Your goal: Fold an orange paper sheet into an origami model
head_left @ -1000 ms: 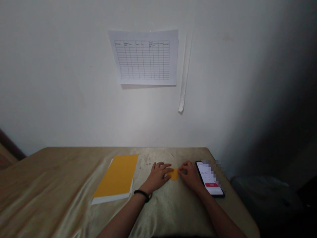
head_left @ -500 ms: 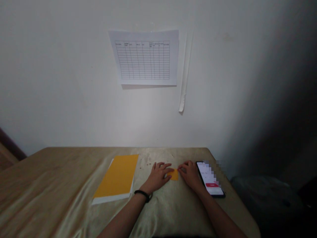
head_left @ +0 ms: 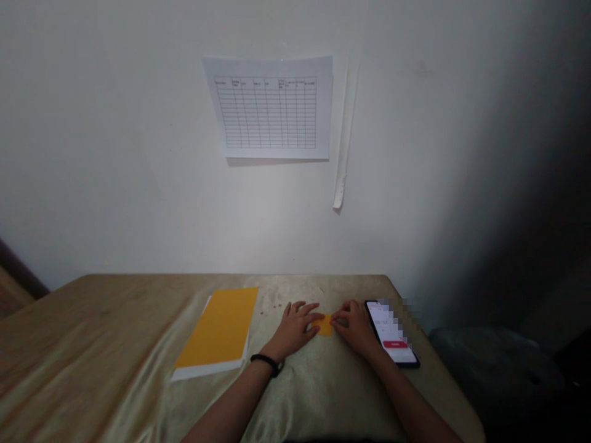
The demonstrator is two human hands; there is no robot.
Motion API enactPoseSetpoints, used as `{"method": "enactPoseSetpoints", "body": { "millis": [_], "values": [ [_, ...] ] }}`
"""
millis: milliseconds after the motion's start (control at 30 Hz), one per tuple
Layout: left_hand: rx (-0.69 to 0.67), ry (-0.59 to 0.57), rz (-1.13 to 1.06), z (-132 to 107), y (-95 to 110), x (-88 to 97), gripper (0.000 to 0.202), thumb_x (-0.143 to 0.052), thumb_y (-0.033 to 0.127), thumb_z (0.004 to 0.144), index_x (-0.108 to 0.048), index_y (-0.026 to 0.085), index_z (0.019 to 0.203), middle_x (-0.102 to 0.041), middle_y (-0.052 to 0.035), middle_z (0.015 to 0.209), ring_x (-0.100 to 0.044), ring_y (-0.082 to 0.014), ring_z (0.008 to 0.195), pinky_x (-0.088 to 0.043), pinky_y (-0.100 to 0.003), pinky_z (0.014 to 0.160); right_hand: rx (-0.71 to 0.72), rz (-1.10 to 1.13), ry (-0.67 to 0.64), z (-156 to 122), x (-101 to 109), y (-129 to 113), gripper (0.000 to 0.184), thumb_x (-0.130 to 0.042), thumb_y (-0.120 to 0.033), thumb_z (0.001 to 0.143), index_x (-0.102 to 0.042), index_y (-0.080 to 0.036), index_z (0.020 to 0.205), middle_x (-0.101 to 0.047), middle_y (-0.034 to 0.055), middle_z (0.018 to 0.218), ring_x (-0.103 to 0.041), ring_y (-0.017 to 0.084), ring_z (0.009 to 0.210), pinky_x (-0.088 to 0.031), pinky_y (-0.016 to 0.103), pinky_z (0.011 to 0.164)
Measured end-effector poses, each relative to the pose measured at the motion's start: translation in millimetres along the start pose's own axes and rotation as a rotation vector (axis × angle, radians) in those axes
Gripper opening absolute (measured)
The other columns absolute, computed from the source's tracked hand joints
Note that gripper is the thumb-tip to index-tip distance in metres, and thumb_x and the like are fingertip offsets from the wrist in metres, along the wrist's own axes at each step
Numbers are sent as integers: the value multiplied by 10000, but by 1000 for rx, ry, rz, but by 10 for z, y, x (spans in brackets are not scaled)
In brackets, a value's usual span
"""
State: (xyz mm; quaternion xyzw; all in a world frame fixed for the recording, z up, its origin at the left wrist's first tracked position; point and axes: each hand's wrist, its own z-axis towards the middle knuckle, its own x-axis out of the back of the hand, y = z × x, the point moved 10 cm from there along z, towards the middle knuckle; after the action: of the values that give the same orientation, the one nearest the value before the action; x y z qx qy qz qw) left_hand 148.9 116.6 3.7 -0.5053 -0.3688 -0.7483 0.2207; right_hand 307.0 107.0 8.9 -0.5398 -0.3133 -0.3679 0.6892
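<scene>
A small orange piece of paper (head_left: 325,326) lies on the cloth between my two hands. My left hand (head_left: 295,328), with a black band at the wrist, has its fingers spread. Its fingertips and thumb rest on the left part of the paper and cover some of it. From the other side, my right hand (head_left: 354,323) has thumb and fingers pinched together at the paper's right edge. Just right of that hand lies a phone (head_left: 392,335) with a lit screen, partly blurred out.
An orange sheet on white paper (head_left: 219,329) lies left of my hands. The table (head_left: 115,307) has a wrinkled gold cloth and meets a pale wall. A printed grid sheet (head_left: 272,111) and a white strip (head_left: 341,178) hang there. A dark bulky shape (head_left: 498,363) stands at the right.
My right fingertips have shifted very slightly at the paper's right edge. My left hand stays in place, and the phone's screen content looks a little different.
</scene>
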Motion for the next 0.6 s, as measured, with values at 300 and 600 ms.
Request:
{"method": "enactPoseSetpoints", "body": {
  "millis": [300, 600],
  "values": [
    [3, 8, 6, 5, -9, 2, 366, -611, 345, 927, -618, 434, 1282, -482, 49, 1504, -382, -313, 1360, -220, -599, 1160, 65, 66, -53, -86, -43, -43, 108, -699, -242, 806, -782, -284, 860, -597, 52, 1053, -518, 215, 1076, -383, 338, 983],
    [11, 0, 20, -8, 12, 36, 371, -614, 346, 929, -617, 426, 1291, -468, 33, 1515, -384, -308, 1362, -229, -591, 1161, 102, 103, -72, -98, -78, -45, 105, -703, -191, 784, -774, -251, 833, -590, 56, 1034, -518, 215, 1065, -389, 337, 986]
  ]
}}
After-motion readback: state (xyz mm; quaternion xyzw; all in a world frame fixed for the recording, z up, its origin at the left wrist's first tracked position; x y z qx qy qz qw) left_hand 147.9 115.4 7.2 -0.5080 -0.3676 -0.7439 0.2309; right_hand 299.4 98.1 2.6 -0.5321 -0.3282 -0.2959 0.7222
